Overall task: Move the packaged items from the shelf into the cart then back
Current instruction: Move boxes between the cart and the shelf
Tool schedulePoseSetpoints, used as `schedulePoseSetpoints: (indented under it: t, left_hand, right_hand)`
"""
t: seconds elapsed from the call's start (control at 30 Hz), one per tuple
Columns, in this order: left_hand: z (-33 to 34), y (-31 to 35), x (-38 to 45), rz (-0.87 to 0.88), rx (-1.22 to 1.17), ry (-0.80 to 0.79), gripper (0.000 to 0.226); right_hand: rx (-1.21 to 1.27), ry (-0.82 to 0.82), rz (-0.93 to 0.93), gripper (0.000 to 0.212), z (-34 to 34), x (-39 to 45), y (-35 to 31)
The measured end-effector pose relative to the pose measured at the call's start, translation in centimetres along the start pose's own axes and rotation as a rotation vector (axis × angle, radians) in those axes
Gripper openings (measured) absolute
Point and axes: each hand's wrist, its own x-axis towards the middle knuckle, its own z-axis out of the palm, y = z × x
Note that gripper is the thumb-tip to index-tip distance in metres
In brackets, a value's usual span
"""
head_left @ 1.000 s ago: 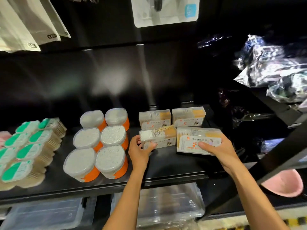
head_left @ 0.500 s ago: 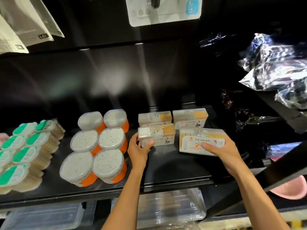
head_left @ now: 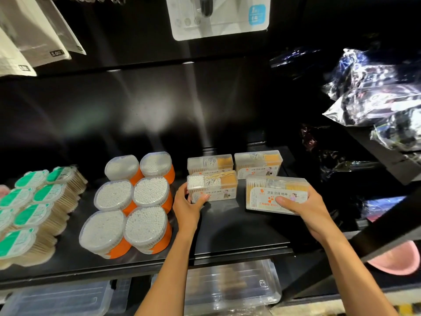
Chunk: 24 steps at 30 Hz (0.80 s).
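Clear rectangular boxes of toothpicks and swabs stand on the black shelf [head_left: 239, 233]. My left hand [head_left: 188, 207] grips the front-left box [head_left: 216, 185] at its left end, thumb on its label. My right hand [head_left: 305, 207] holds the front-right box [head_left: 273, 193], tilted with its label facing up and raised a little off the shelf. Two more such boxes stand behind: the back-left box [head_left: 209, 164] and the back-right box [head_left: 257, 163].
Round orange tubs of cotton swabs [head_left: 129, 201] stand left of my left hand. Green-lidded packs [head_left: 27, 208] fill the shelf's far left. Shiny bagged goods [head_left: 376, 92] lie on the right shelves. Clear bins [head_left: 230, 286] sit below, a pink bowl [head_left: 396, 261] low right.
Both hands have pushed their boxes slightly farther back on the shelf. The grips are unchanged.
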Motion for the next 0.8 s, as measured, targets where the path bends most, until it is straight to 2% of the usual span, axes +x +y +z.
schedulePoseSetpoints:
  t: [0.37, 0.47, 0.53, 0.6, 0.67, 0.73, 0.8]
  left_hand:
    - [0.0, 0.2, 0.0, 0.010, 0.016, 0.006, 0.053]
    - [-0.1, 0.5, -0.3, -0.033, 0.023, 0.001, 0.055]
    - [0.0, 0.5, -1.4, -0.091, 0.094, 0.046, 0.069]
    - [0.2, 1.2, -3.7, -0.088, 0.175, 0.125, 0.066]
    - [0.7, 2.1, -6.2, 0.087, 0.230, 0.107, 0.048]
    - [1.0, 2.0, -7.3, 0.425, 0.410, -0.083, 0.035]
    - [1.3, 1.3, -6.8, 0.699, 0.635, -0.331, 0.036]
  right_hand:
    - [-0.026, 0.014, 0.010, 0.065, 0.0, 0.3, 0.4]
    - [-0.037, 0.020, 0.013, 0.065, 0.0, 0.5, 0.4]
    - [-0.043, 0.028, 0.009, 0.062, 0.0, 0.6, 0.5]
    - [-0.048, 0.037, 0.004, 0.061, 0.0, 0.8, 0.5]
    - [-0.055, 0.047, -0.005, 0.060, 0.1, 1.1, 0.7]
    - [-0.065, 0.052, -0.008, 0.058, 0.3, 1.4, 1.0]
    - [-0.075, 0.059, -0.003, 0.055, 0.6, 1.9, 1.5]
